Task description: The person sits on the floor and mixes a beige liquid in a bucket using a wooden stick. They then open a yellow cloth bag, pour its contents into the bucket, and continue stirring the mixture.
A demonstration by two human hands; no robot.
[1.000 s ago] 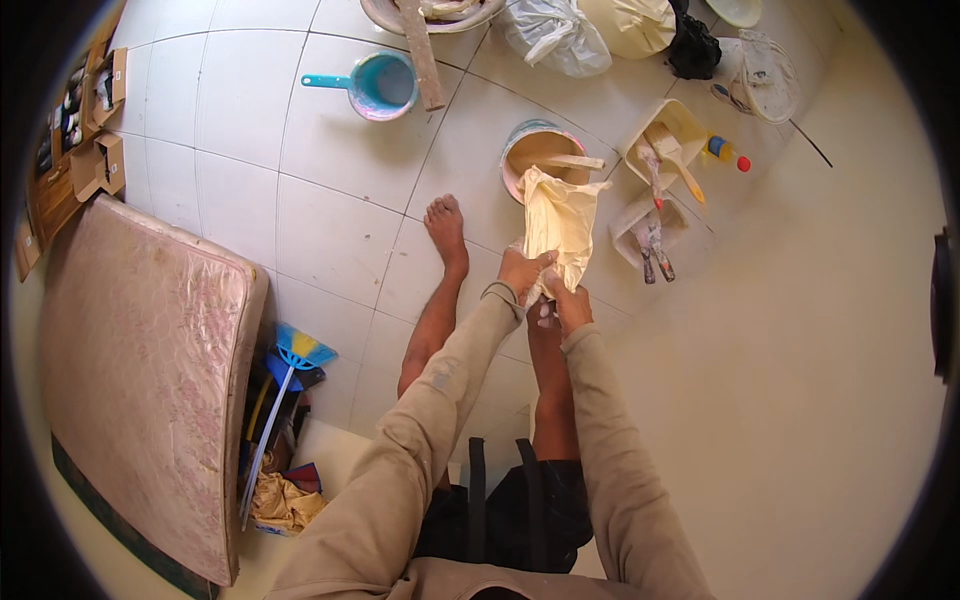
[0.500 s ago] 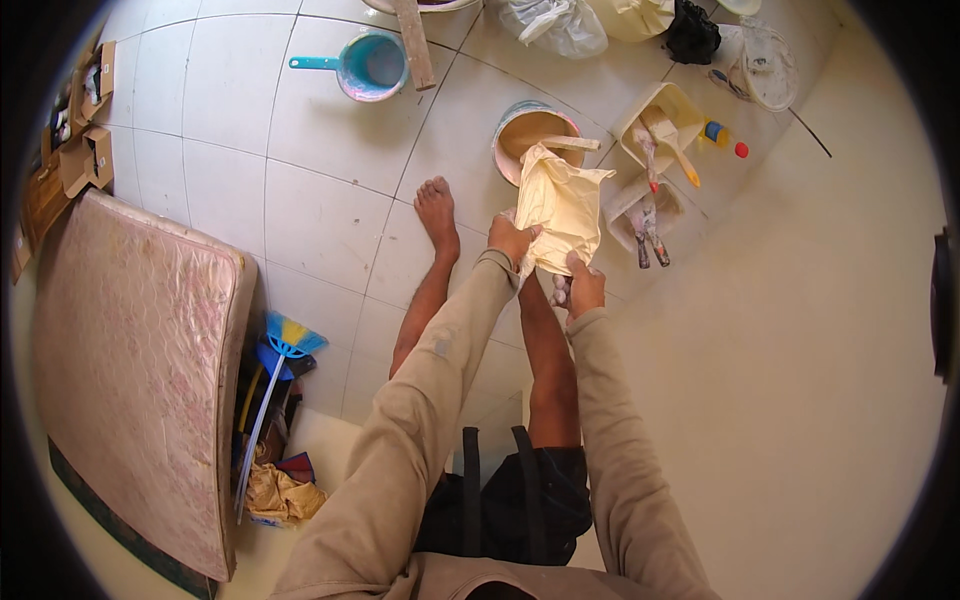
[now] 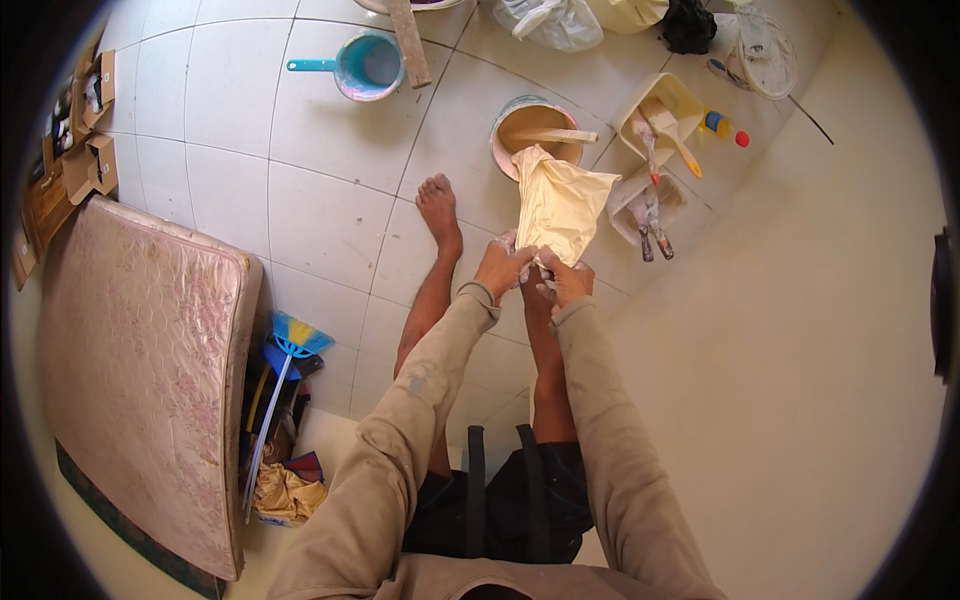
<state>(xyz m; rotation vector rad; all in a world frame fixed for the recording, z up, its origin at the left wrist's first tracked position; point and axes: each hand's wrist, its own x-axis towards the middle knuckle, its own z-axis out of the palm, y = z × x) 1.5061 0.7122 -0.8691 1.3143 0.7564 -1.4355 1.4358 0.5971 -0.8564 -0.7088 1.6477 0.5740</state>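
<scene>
A cream bag (image 3: pixel 565 205) is gripped at its near end by the left hand (image 3: pixel 505 266) and right hand (image 3: pixel 568 279), close together with fingers closed on it, its far end overlapping the near rim of the bucket (image 3: pixel 502 152). A flat stick (image 3: pixel 550 134) juts over the bucket's right rim; a blue dipper (image 3: pixel 350 68) stands left of it, a cream tub (image 3: pixel 686 108) with brushes (image 3: pixel 666 124) right.

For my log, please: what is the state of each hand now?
Left hand: closed, holding the bag at its near end.
Right hand: closed, holding the same bag, also at the near end.
</scene>
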